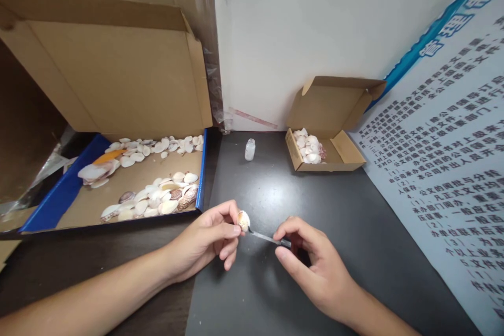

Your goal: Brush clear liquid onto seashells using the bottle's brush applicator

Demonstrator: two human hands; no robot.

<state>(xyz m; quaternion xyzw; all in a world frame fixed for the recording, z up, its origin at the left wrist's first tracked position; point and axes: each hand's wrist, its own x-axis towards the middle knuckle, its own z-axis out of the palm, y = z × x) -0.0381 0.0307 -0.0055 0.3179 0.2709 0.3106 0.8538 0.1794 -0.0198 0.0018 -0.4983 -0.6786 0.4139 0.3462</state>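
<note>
Between its thumb and fingers, my left hand holds a small whitish shell over the dark mat. My right hand grips the dark cap end of a thin brush-like tool. The tool's dark tip touches or nearly touches the right edge of the shell. Behind both hands, a small bottle with whitish contents stands upright on the mat, with no cap on it.
A large open blue-edged box on the left holds many shells in rows. At the back right, a small open cardboard box holds a pile of shells. A printed sheet lines the right side, and a white panel the back.
</note>
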